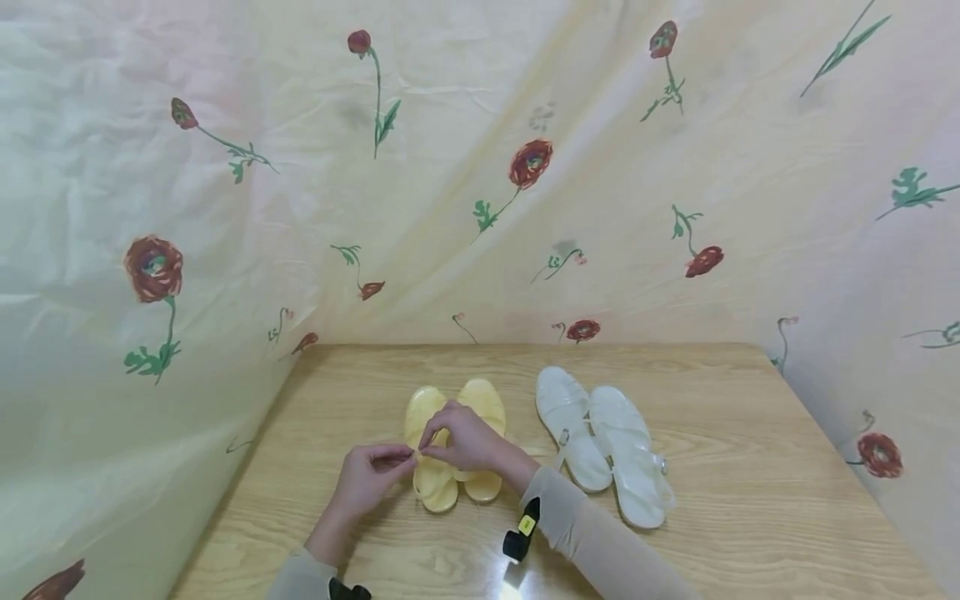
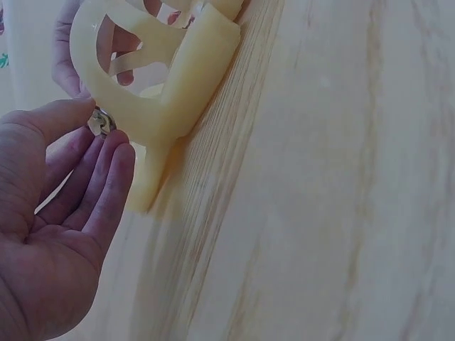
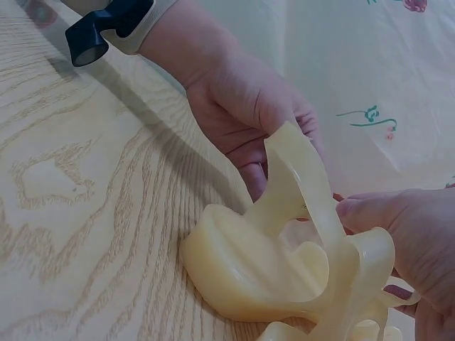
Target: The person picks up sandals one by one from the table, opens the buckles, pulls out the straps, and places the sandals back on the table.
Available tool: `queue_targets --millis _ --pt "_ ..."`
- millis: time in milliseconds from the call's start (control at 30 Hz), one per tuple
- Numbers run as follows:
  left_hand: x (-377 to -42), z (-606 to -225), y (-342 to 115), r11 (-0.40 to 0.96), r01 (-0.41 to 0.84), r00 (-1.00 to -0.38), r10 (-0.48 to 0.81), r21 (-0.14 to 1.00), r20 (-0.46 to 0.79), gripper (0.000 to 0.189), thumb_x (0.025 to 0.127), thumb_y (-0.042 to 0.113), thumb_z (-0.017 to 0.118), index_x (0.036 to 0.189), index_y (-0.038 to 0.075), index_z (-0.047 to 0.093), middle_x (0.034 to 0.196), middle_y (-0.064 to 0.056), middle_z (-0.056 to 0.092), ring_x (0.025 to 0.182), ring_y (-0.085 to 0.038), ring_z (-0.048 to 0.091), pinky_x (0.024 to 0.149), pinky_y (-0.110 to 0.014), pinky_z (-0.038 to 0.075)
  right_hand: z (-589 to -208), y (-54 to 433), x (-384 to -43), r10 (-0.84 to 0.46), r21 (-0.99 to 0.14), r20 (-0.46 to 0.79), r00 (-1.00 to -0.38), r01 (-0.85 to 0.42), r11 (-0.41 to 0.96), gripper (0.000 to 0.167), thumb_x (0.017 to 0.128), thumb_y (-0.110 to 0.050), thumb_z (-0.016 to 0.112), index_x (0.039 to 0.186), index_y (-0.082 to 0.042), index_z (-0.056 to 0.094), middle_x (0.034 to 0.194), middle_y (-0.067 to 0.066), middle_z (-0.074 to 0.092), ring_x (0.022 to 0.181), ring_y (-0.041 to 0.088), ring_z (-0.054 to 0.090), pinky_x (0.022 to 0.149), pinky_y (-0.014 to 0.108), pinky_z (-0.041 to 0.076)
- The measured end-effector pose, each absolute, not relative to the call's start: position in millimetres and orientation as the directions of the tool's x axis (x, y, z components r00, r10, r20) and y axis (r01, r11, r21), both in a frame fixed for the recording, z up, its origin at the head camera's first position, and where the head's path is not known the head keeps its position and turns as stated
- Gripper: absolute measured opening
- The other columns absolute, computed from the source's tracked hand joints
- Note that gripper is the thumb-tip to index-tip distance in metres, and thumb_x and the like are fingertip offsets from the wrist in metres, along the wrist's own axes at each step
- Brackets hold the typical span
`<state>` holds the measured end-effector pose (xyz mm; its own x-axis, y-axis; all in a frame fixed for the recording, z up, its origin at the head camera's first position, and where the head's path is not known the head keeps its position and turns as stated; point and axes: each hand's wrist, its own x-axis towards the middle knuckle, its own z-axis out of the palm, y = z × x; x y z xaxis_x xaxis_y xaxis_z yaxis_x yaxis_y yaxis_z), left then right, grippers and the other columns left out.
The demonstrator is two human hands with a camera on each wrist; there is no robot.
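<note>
A pair of pale yellow jelly sandals stands on the table in the head view, the left sandal [image 1: 437, 495] beside the right sandal [image 1: 483, 402]. My left hand [image 1: 363, 477] is at the left sandal's outer side. Its thumb and fingers pinch a small metal buckle [image 2: 102, 122] on the ankle strap [image 2: 85, 53]. Reaching over the sandals, my right hand [image 1: 468, 439] has its thumb and index finger together at the strap close to the buckle. The right wrist view shows this hand [image 3: 430, 249] at the right edge, partly behind the yellow straps [image 3: 366, 266].
To the right lie two clear whitish jelly sandals, the nearer one [image 1: 636, 475] angled beside the other [image 1: 558, 396]. Wood-grain table [image 1: 750, 467] surrounds both pairs. A flower-printed cloth [image 1: 450, 208] hangs behind and at the sides. Dark cameras are strapped to both wrists.
</note>
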<state>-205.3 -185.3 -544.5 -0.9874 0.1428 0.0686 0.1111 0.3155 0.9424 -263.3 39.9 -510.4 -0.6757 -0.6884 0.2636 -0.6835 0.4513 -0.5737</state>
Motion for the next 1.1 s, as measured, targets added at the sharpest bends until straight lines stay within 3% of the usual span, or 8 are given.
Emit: queue_targets --millis 600,967,1100 --pt "-206.8 -549.7 -184.7 0.352 0.135 -0.987 0.131 0.926 0.094 0.020 0.092 0.012 0.083 0.107 -0.001 0.080 0.102 -0.016 0.081 0.085 -0.008 0.077 0.081 -0.020 0.062 -502.9 46.8 -261.6 -0.670 -0.535 0.303 -0.677 -0.703 0.468 0.005 0.096 -0.016 0.080 0.091 -0.018 0.080 0.095 -0.005 0.081 0.094 0.016 0.062 0.090 0.026 0.044" --pt "-206.2 -551.2 -184.4 0.332 0.140 -0.986 0.134 0.933 0.100 0.022 0.092 0.011 0.083 0.108 -0.003 0.079 0.101 -0.020 0.081 0.083 -0.006 0.076 0.079 -0.020 0.062 -509.1 50.5 -261.5 -0.658 -0.596 0.296 -0.693 -0.672 0.440 0.004 0.096 -0.015 0.080 0.092 -0.016 0.078 0.095 -0.004 0.080 0.094 0.025 0.064 0.085 0.022 0.043" --pt "-205.5 -551.1 -184.5 0.331 0.126 -0.989 0.114 0.935 0.093 0.020 0.091 0.010 0.084 0.107 -0.002 0.080 0.100 -0.018 0.081 0.083 -0.006 0.076 0.079 -0.020 0.063 -507.5 47.6 -260.2 -0.680 -0.559 0.310 -0.664 -0.706 0.434 0.006 0.096 -0.012 0.079 0.092 -0.015 0.075 0.096 -0.002 0.079 0.094 0.025 0.064 0.089 0.027 0.043"
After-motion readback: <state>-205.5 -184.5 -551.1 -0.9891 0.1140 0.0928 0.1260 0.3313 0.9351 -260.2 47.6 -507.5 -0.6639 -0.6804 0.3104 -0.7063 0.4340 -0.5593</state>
